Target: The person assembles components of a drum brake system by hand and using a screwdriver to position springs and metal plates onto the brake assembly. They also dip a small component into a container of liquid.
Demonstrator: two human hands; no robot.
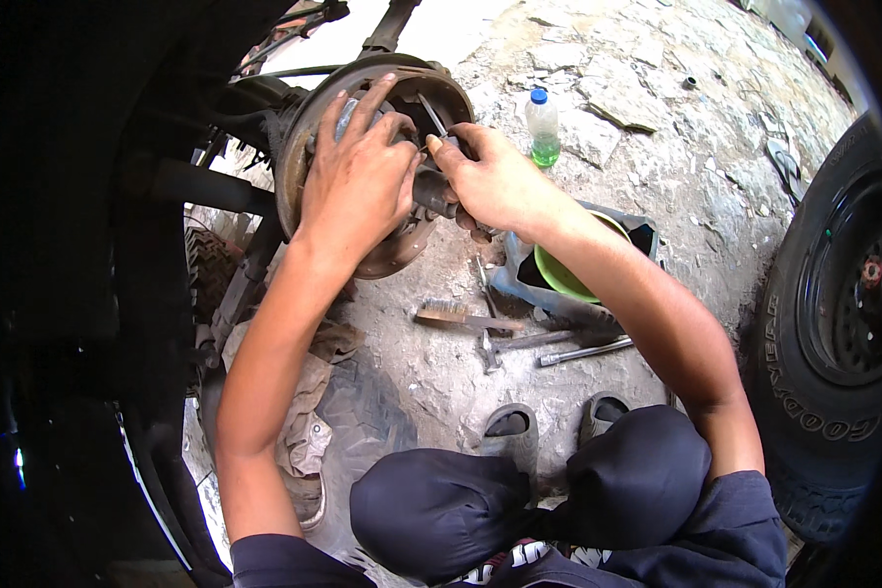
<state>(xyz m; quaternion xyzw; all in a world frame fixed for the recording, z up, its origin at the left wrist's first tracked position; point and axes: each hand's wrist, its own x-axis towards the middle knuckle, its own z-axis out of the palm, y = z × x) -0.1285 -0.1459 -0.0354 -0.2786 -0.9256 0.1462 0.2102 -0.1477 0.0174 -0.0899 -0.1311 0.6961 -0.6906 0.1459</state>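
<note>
A rusty drum brake is mounted on the axle in front of me, its round backing plate behind the parts. Over its left side lies my left hand, two fingers stretched across the parts and the others bent round the middle. The fingertips partly cover what they grip. My right hand, at the brake's right side, is closed round a tool with a thin metal shaft, which looks like a screwdriver. Its shaft points up and left inside the plate's rim. The handle is mostly hidden in my fingers.
A wire brush, a hammer and a metal bar lie below the brake. Right of it are a green bowl in a cut container and a bottle of green liquid. A wheel stands far right.
</note>
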